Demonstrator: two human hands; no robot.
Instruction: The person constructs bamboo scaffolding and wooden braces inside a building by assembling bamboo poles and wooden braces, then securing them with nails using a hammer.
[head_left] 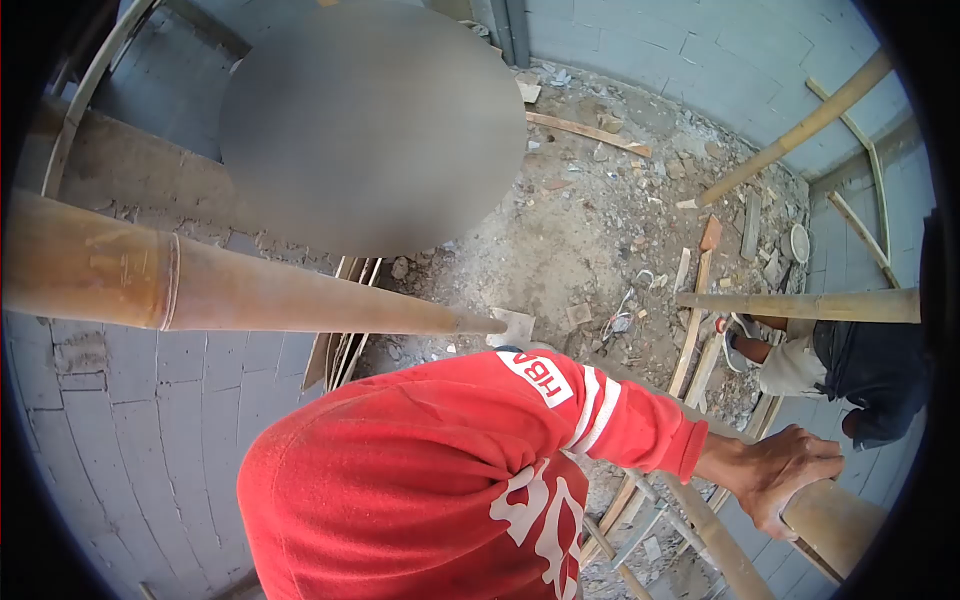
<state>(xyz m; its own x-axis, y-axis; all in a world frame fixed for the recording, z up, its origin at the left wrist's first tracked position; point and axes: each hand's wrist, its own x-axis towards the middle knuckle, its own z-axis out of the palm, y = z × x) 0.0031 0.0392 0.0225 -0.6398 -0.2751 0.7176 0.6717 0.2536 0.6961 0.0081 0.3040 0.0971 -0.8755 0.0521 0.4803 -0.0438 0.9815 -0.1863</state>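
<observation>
My left hand [790,470], at the end of a red sleeve, is closed over a thick bamboo pole [840,525] at the lower right. Its fingers wrap the pole's near end, and the far part runs out of view. My right hand is out of the frame. Several more bamboo poles [720,545] pass below and left of the hand. Higher up, another bamboo pole [800,305] reaches in from the right side. From the left, a large bamboo pole [240,290] slants toward the middle, ending above my sleeve.
A person [860,375] in a dark top and light shorts is at the right. Rubble covers the dirt floor [560,230], with wooden boards [690,350] on it. Grey block walls [700,50] surround the space, and a bamboo pole [800,130] leans at upper right. A blurred oval hides the upper left.
</observation>
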